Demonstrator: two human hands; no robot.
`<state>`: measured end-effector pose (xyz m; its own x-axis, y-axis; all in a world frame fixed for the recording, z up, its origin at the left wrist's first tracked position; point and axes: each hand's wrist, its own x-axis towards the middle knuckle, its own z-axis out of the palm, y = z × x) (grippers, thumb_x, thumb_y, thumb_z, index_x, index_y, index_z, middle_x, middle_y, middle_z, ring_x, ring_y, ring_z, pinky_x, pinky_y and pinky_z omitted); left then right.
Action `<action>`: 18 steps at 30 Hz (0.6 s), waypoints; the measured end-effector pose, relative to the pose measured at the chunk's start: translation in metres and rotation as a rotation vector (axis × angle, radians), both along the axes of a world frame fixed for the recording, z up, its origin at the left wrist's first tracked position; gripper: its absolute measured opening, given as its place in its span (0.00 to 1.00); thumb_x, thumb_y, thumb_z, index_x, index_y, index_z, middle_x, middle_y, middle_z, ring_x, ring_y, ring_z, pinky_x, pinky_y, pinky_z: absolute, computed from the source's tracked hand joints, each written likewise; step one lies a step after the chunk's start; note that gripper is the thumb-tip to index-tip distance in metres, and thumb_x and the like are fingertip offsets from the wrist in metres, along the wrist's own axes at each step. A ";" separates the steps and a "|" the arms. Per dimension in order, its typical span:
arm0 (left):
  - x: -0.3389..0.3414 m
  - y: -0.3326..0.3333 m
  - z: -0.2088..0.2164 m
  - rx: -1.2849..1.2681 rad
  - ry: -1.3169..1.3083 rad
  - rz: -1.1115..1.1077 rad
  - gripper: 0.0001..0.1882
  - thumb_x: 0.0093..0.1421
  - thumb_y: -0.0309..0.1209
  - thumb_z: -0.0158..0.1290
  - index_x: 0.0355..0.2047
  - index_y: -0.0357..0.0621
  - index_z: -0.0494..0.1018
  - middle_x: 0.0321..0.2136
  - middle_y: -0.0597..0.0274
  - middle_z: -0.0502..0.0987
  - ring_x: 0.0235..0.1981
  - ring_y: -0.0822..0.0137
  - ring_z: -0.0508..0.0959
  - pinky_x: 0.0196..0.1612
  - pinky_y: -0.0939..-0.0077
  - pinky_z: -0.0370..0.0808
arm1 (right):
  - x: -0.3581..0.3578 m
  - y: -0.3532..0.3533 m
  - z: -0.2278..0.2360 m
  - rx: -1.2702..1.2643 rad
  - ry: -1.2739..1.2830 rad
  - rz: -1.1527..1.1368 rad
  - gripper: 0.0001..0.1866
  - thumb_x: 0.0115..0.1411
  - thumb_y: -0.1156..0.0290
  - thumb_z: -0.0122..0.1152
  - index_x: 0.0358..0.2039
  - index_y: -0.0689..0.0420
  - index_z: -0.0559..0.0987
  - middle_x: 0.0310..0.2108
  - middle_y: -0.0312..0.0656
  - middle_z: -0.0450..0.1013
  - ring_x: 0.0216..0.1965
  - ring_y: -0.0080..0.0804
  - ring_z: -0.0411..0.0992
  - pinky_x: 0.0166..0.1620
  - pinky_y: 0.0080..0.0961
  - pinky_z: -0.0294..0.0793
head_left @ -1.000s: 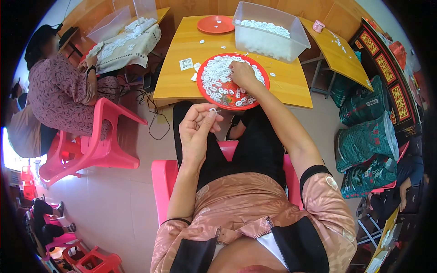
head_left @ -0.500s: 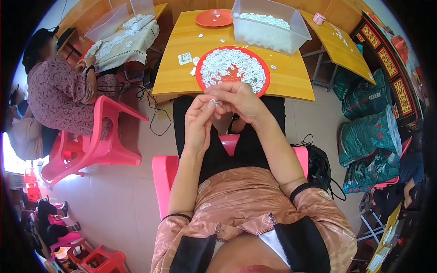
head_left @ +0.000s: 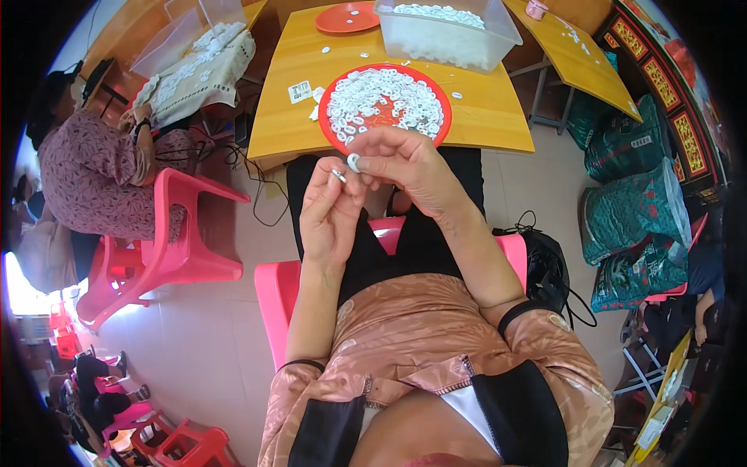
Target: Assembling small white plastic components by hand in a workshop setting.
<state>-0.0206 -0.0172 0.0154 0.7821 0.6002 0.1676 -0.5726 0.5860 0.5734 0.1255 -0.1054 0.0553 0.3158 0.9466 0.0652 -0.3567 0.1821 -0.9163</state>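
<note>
Above my lap, just in front of the table edge, my two hands are close together. Between thumb and fingers, my right hand pinches a small white oval ring. My left hand is closed on a small piece, whitish with a dark end, too small to name. On the table behind them stands a red round tray, with many white oval rings heaped in it. Part of the tray's near rim is hidden by my right hand.
A clear plastic bin of white pieces and an orange-red plate stand on the yellow table. At left a person sits on a pink chair. Green sacks are piled at right.
My hands have drawn slightly apart; the white ring now shows at my right fingertips and the small piece at my left. The whole view has shifted a little.
</note>
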 end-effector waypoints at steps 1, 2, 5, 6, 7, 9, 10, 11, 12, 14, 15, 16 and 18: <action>0.000 -0.001 0.001 0.021 -0.033 -0.023 0.08 0.74 0.34 0.50 0.46 0.44 0.67 0.31 0.64 0.71 0.35 0.66 0.72 0.56 0.60 0.70 | -0.001 -0.001 0.002 0.015 0.003 -0.014 0.14 0.65 0.75 0.67 0.51 0.61 0.83 0.35 0.35 0.81 0.35 0.17 0.78 0.40 0.15 0.77; -0.001 -0.002 0.003 0.023 -0.031 -0.026 0.08 0.74 0.34 0.50 0.46 0.44 0.67 0.31 0.64 0.71 0.35 0.66 0.72 0.56 0.60 0.70 | -0.003 -0.003 0.005 0.017 0.005 -0.016 0.14 0.65 0.75 0.67 0.51 0.61 0.83 0.35 0.35 0.81 0.35 0.17 0.78 0.40 0.15 0.77; -0.004 -0.005 0.006 0.069 0.024 0.019 0.08 0.74 0.35 0.50 0.45 0.45 0.67 0.30 0.64 0.70 0.34 0.67 0.71 0.55 0.62 0.70 | -0.009 -0.006 0.011 0.015 -0.036 -0.047 0.13 0.66 0.77 0.66 0.50 0.62 0.83 0.34 0.34 0.81 0.33 0.17 0.77 0.39 0.14 0.77; -0.005 -0.005 0.006 0.066 0.035 0.026 0.08 0.74 0.35 0.50 0.45 0.44 0.67 0.30 0.65 0.70 0.34 0.68 0.70 0.53 0.65 0.69 | -0.011 -0.007 0.012 0.024 -0.061 -0.044 0.13 0.66 0.78 0.65 0.50 0.63 0.84 0.34 0.34 0.81 0.33 0.16 0.77 0.39 0.14 0.77; -0.007 -0.005 0.007 0.061 0.046 0.034 0.08 0.74 0.35 0.50 0.46 0.44 0.67 0.30 0.65 0.70 0.34 0.68 0.69 0.51 0.68 0.68 | -0.012 -0.008 0.012 0.032 -0.088 -0.040 0.13 0.66 0.79 0.64 0.51 0.63 0.84 0.34 0.35 0.82 0.33 0.16 0.77 0.40 0.14 0.76; -0.009 -0.006 0.009 0.035 0.025 0.037 0.08 0.73 0.33 0.51 0.46 0.43 0.69 0.30 0.63 0.72 0.34 0.70 0.71 0.46 0.73 0.70 | -0.010 -0.014 0.022 0.035 -0.188 -0.017 0.14 0.66 0.79 0.64 0.52 0.64 0.83 0.35 0.35 0.82 0.34 0.16 0.77 0.41 0.14 0.77; -0.010 -0.007 0.010 0.009 0.004 0.039 0.08 0.73 0.32 0.52 0.47 0.41 0.70 0.31 0.62 0.75 0.34 0.72 0.73 0.42 0.78 0.71 | -0.009 -0.017 0.025 0.037 -0.288 0.005 0.15 0.66 0.79 0.64 0.53 0.64 0.83 0.36 0.35 0.82 0.36 0.16 0.77 0.42 0.14 0.77; -0.010 -0.009 0.011 0.010 0.003 0.037 0.08 0.73 0.32 0.52 0.47 0.41 0.70 0.31 0.62 0.75 0.34 0.72 0.73 0.42 0.78 0.71 | -0.010 -0.018 0.026 0.038 -0.289 0.004 0.15 0.66 0.79 0.64 0.53 0.64 0.83 0.36 0.35 0.82 0.36 0.16 0.77 0.42 0.14 0.77; -0.009 -0.010 0.014 0.032 0.031 0.047 0.09 0.73 0.33 0.51 0.47 0.42 0.69 0.30 0.64 0.72 0.34 0.70 0.70 0.43 0.76 0.68 | -0.011 -0.018 0.026 0.086 -0.323 -0.028 0.15 0.66 0.79 0.63 0.53 0.64 0.83 0.35 0.34 0.82 0.35 0.16 0.77 0.41 0.15 0.77; -0.009 -0.013 0.017 0.056 0.061 0.055 0.09 0.74 0.33 0.49 0.47 0.43 0.67 0.30 0.65 0.69 0.33 0.69 0.67 0.44 0.74 0.65 | -0.010 -0.018 0.024 0.135 -0.356 -0.063 0.14 0.67 0.79 0.63 0.53 0.64 0.83 0.35 0.34 0.82 0.35 0.15 0.76 0.41 0.15 0.76; -0.009 -0.013 0.017 0.039 0.048 0.045 0.09 0.73 0.33 0.49 0.47 0.43 0.67 0.29 0.65 0.69 0.33 0.69 0.67 0.44 0.74 0.65 | -0.009 -0.017 0.022 0.144 -0.424 -0.095 0.13 0.67 0.79 0.63 0.51 0.64 0.84 0.34 0.33 0.81 0.34 0.15 0.75 0.39 0.16 0.76; -0.009 -0.014 0.018 0.021 0.035 0.036 0.09 0.73 0.33 0.49 0.47 0.43 0.67 0.29 0.65 0.69 0.33 0.69 0.67 0.44 0.74 0.65 | -0.008 -0.017 0.021 0.152 -0.492 -0.128 0.12 0.68 0.79 0.62 0.50 0.64 0.84 0.32 0.33 0.81 0.33 0.15 0.75 0.38 0.16 0.75; -0.006 -0.016 0.022 0.058 0.007 0.027 0.09 0.73 0.34 0.50 0.47 0.43 0.67 0.29 0.65 0.68 0.33 0.69 0.66 0.44 0.73 0.65 | -0.007 -0.018 0.025 0.123 -0.471 -0.111 0.11 0.68 0.78 0.62 0.49 0.64 0.85 0.31 0.33 0.80 0.32 0.15 0.74 0.37 0.16 0.74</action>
<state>-0.0263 -0.0335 0.0371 0.7670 0.6106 0.1971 -0.5836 0.5362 0.6099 0.1184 -0.1236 0.0801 0.3233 0.8854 0.3340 0.1179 0.3125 -0.9426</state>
